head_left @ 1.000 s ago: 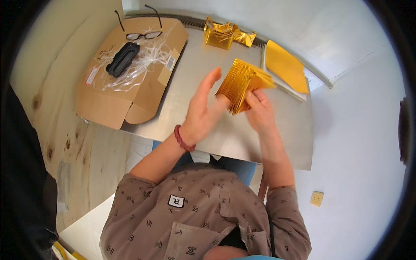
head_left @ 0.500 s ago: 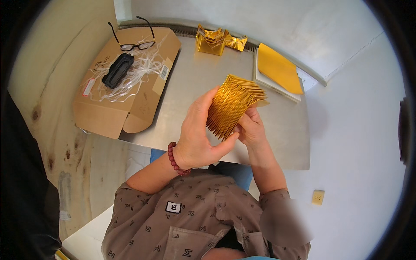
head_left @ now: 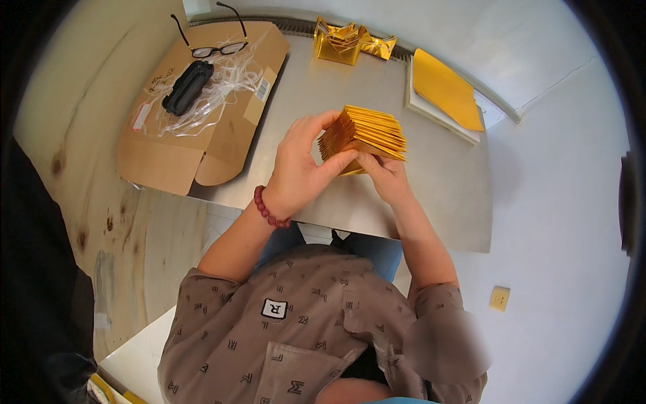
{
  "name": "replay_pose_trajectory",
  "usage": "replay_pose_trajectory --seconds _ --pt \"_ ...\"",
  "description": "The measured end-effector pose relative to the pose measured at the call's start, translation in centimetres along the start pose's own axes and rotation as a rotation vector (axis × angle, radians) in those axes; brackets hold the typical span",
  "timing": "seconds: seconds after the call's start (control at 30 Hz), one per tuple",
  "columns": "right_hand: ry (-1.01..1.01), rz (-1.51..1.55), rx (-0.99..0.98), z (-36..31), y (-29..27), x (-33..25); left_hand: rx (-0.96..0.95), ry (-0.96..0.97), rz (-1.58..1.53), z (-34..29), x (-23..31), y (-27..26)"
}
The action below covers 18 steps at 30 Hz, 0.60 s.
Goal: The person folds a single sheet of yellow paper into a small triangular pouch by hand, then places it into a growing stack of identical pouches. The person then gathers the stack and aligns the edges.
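Note:
Between both hands, above the metal table, I hold a thick stack of folded gold foil paper. Its many layered edges fan out toward the right. My left hand grips the stack's left side, thumb at the near edge and fingers behind; a dark red bead bracelet circles that wrist. My right hand holds the stack from below right, with its thumb against the near side. Most of the right fingers are hidden under the paper.
A flattened cardboard box lies at the left, bearing white plastic strips, a black tray-like case and eyeglasses. Folded gold foil pieces stand at the table's back. A yellow sheet rests on a white stack back right.
Both hands have turned the gold stack, so its layered edges now face up and right and its near side shows. The view has shifted slightly.

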State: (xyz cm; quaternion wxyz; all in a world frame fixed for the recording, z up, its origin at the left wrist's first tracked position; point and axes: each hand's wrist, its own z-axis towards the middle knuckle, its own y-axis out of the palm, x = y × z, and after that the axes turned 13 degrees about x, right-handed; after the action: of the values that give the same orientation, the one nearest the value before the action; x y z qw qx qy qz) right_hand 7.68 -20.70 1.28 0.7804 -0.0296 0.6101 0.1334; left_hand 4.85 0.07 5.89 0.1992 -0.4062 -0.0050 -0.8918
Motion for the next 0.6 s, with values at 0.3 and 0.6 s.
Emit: replay_pose_trajectory --seconds 0.3,0.6 --pt "0.093 -0.120 0.051 -0.4 0.7 -0.5 -0.145 -0.336 -0.259 -1.7 -4.6 -0.2" --pt "0.183 -0.167 0.126 0.4 1.3 2.3 -0.225 -0.322 -0.147 -2.5 -5.7 0.2"
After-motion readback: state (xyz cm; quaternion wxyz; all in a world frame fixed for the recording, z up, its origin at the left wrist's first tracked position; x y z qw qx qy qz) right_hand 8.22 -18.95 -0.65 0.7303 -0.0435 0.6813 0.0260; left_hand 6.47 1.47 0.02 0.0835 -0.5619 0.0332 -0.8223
